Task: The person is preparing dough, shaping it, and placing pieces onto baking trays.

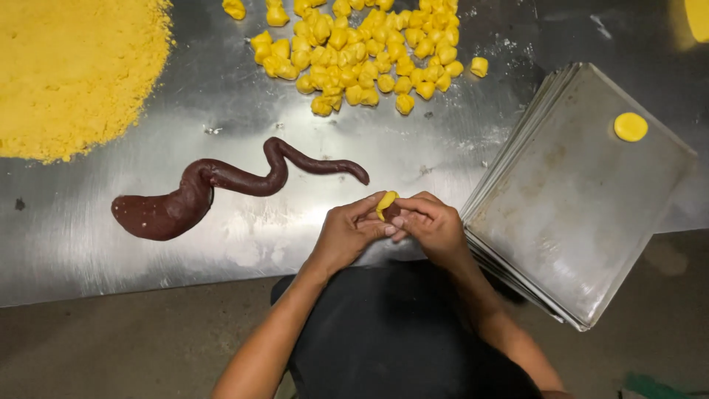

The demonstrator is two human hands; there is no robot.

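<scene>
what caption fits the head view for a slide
Both hands, left hand and right hand, pinch a yellow dough piece beside a dark brown paste rope.

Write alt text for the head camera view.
Both hands, left hand and right hand, pinch a small yellow dough piece above a steel table. A long dark brown paste rope lies left, loose yellow dough lumps beyond, stacked metal baking trays right.

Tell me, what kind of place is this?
Probably a bakery or sweet-making kitchen. A steel worktable holds a heap of yellow dough pieces, a long brown paste rope and stacked metal baking trays, while both hands shape a yellow piece.
</scene>
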